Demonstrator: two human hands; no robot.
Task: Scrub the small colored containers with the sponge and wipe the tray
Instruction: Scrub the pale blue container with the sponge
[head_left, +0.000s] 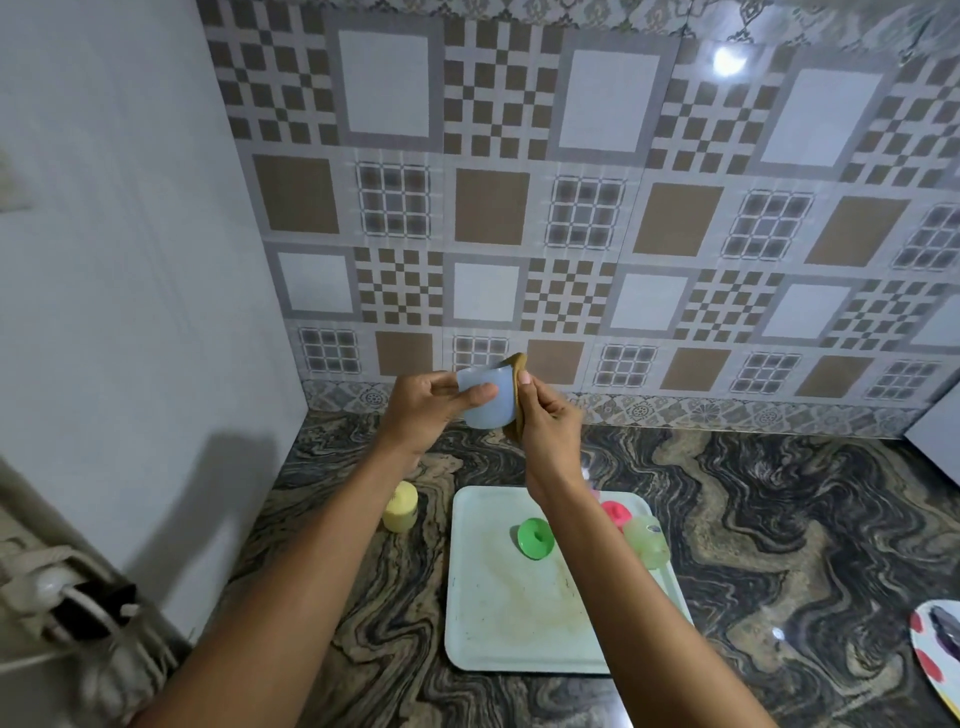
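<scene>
In the head view, the left hand (426, 410) is curling its fingers and thumb round a pale blue container (485, 402), holding it up in the air on its side. The right hand (550, 431) is pinching a brown sponge (518, 364) and pressing it flat against the end of the container that faces it, so the two hands are nearly meeting across the cup.

Judging by this, the scrubbing is only partly through. A green container (535, 538), a pink container (616, 512) and a pale translucent container (647, 543) are lying below the right forearm. The first two are on the tray (498, 623); the third is sitting at its edge on that side. A yellow container (401, 506) is standing off the tray, below the left wrist; whether it is clean I cannot tell. The tray is showing brownish smears across its middle, so the wiping is probably not yet done.

For room, the hands are working well above the counter (779, 519), with the tiled wall (597, 234) close beyond the fingertips. A plain wall (130, 260) is crowding the left hand's outer side. Open counter is stretching away outside the right hand, as far as a patterned plate (940, 654).
</scene>
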